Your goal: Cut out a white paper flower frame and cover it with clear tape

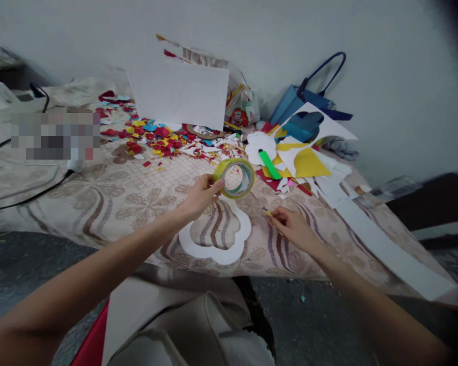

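Observation:
My left hand [204, 195] grips the left edge of a roll of clear yellowish tape [248, 178], held above the patterned tablecloth. Just below it lies a white flower-shaped paper ring [244, 231] with an open middle, the cloth's pattern showing through. To the right, my right hand [290, 227] has its fingers closed around a small, thin tool [267, 213] with a yellowish part and a tip pointing left toward the tape. What exactly the tool is cannot be made out.
Red, yellow, blue and white paper scraps [164, 140] lie behind the hands. A white board [179, 94] stands at the back. A green marker [269, 164] rests beside yellow paper [311, 162]. Farther right are a blue bag [286, 104] and a long white strip [389, 246].

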The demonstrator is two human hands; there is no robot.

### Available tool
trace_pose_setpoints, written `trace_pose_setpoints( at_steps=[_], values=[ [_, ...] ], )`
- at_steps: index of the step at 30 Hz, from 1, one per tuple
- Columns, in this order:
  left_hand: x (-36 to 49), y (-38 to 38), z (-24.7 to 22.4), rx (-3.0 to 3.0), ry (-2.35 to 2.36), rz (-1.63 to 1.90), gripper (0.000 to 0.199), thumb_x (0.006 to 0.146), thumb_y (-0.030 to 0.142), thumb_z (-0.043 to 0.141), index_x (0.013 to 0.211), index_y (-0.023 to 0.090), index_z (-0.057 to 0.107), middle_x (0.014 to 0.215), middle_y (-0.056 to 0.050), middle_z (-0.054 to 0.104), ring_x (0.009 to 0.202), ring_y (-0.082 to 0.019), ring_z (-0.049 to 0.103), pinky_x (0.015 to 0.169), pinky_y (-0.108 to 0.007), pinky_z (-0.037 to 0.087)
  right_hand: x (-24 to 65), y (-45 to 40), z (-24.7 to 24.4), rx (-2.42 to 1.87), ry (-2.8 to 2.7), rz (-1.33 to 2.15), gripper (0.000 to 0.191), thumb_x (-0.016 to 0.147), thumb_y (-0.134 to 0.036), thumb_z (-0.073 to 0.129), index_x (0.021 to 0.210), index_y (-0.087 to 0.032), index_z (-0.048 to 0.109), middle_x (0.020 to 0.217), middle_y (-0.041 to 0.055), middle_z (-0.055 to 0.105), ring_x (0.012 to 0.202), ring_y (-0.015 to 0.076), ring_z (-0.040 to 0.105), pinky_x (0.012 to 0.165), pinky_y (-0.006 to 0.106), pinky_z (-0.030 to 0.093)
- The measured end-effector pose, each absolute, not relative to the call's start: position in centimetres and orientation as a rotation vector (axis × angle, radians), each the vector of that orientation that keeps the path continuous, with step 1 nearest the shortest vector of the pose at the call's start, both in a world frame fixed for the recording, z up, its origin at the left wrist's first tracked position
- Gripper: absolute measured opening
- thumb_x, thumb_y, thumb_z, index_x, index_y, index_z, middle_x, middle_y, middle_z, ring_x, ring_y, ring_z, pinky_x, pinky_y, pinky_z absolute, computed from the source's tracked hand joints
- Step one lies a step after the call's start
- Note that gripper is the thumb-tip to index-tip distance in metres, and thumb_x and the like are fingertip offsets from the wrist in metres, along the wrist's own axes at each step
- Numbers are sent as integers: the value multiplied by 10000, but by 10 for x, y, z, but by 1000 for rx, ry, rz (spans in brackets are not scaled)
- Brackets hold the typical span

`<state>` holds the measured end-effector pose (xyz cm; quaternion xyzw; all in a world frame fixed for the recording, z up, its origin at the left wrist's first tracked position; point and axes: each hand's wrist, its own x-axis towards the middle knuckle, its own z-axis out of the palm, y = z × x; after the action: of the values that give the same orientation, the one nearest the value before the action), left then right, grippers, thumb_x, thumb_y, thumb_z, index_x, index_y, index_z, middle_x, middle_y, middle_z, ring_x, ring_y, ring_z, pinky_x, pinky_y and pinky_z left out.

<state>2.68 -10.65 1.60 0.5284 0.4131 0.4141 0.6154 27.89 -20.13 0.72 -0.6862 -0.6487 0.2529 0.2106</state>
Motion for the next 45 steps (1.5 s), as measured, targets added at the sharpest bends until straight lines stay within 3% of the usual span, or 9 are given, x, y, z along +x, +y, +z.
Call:
trace_pose_setpoints(
  at_steps=[3,8,11,14,16,20,27,35,45],
  values=[
    [25,-105,17,1237,954,955,195,846,339,564,916,167,506,948,-48,563,802,-121,532,719,-284,483,312,-200,9,-2164,-1881,74,326,831,-516,475,802,-207,575,608,9,590,548,161,533,499,263,308],
    [20,-101,26,1374,953,912,244,847,368,565,979,166,532,978,-58,599,814,-130,572,739,-291,483,343,-200,23,-2126,-2054,-112,371,853,-499,458,838,-177,641,860,113,642,824,253,603,646,343,427],
    [19,-103,37,1509,903,885,281,846,391,564,1001,157,556,969,-61,605,811,-139,575,749,-303,481,327,-194,41,-1896,-1882,228,439,853,-500,484,1146,-186,572,1075,125,610,870,229,615,627,322,468],
    [22,-107,50,1626,839,858,291,834,404,572,977,150,582,932,-66,619,802,-157,573,726,-307,476,295,-180,55,-1587,-1710,808,584,844,-519,502,1358,-277,364,1236,98,528,692,139,609,493,266,446],
    [26,-110,58,1668,816,838,280,823,404,586,944,151,598,905,-68,632,795,-166,577,711,-305,475,274,-169,59,-1467,-1630,971,581,815,-526,545,1325,-299,384,1167,61,559,591,96,551,460,245,416],
    [28,-111,69,1655,787,797,283,842,412,558,908,144,616,874,-69,639,785,-165,582,703,-296,476,249,-155,55,-1435,-1409,1020,407,770,-501,599,1082,-258,502,833,-17,581,474,65,420,392,209,319],
    [20,-136,49,1169,874,824,303,867,438,536,978,165,609,1038,-84,617,707,-119,546,663,-281,474,237,-159,49,-1334,-1141,1015,293,745,-456,613,924,-255,495,673,-46,529,442,67,381,375,206,278],
    [49,-178,36,329,674,682,307,912,384,497,800,120,610,799,-33,562,624,-83,526,626,-243,446,213,-168,47,-1066,-902,1118,194,721,-334,680,812,-229,545,626,-72,578,406,45,408,344,173,274],
    [58,-183,31,235,584,874,179,815,216,632,671,136,561,631,14,537,577,-74,508,602,-223,413,212,-173,39,-1075,-962,1101,153,783,-353,602,871,-235,562,749,-48,622,437,49,412,361,186,281]
  ],
)
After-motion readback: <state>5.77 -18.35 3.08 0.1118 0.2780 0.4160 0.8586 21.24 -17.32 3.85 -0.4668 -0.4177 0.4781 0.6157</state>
